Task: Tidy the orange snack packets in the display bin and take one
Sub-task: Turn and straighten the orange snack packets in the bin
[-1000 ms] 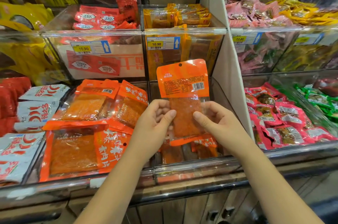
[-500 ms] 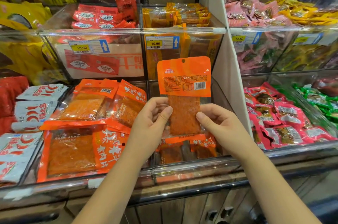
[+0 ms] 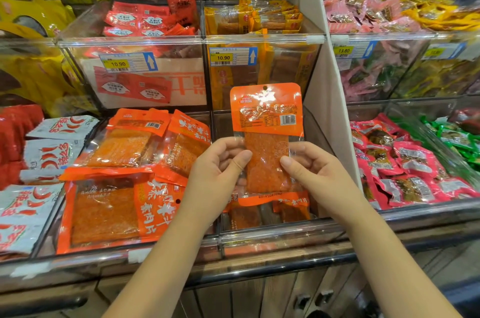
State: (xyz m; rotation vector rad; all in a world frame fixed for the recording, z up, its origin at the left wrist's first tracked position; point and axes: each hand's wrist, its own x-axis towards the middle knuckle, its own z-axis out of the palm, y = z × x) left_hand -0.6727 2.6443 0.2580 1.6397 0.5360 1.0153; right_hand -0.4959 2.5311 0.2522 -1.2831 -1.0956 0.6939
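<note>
An orange snack packet [image 3: 266, 115] stands upright in the air above the middle clear display bin [image 3: 280, 236], its back label and barcode toward me. My left hand [image 3: 220, 172] pinches its lower left side with thumb on the front. My right hand [image 3: 314, 172] pinches its lower right side the same way. A few small orange packets [image 3: 291, 210] lie low in that bin under the held one. The bin to the left holds several larger orange packets [image 3: 109, 211], some flat, some leaning.
White chili-print packets [image 3: 49, 151] fill the far left bin. Pink and red packets [image 3: 405, 169] and green ones [image 3: 457, 138] lie in the right bins beyond a white divider panel [image 3: 322, 76]. Upper bins with price tags [image 3: 232, 56] stand behind. A dark rail [image 3: 259, 269] edges the counter.
Both hands have raised the orange packet slightly and brought it closer to me; it stays upright in the same two-handed pinch.
</note>
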